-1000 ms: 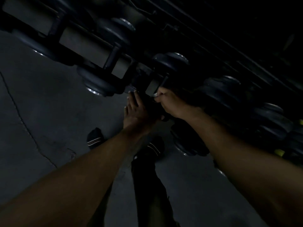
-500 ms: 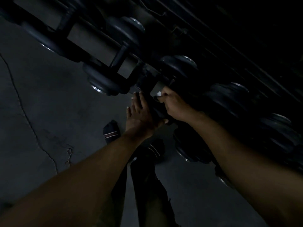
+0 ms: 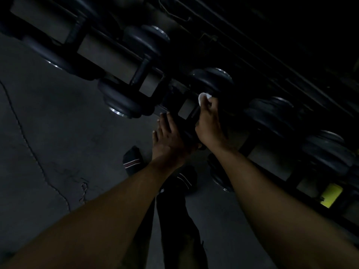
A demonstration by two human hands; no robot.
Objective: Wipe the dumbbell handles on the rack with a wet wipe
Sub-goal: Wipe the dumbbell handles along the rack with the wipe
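Note:
In dim light a rack (image 3: 108, 53) runs diagonally from upper left to lower right, loaded with dark round-headed dumbbells (image 3: 124, 101). My right hand (image 3: 209, 123) grips a small white wet wipe (image 3: 203, 98) and holds it at the far end of the middle dumbbell's handle, beside that dumbbell's far head (image 3: 211, 78). My left hand (image 3: 167, 136) rests with straight fingers on the near head of the same dumbbell. The handle itself is mostly hidden under my hands and in shadow.
More dumbbells (image 3: 275, 113) fill the rack to the right, and a yellow label (image 3: 332, 195) shows low on the rack. A cracked grey concrete floor (image 3: 48, 142) lies to the left. My two dark socked feet (image 3: 133, 160) stand just below the rack.
My right hand has slid up along the handle towards the far head, and the white wipe now shows above my fingers. My left hand has stayed on the near head.

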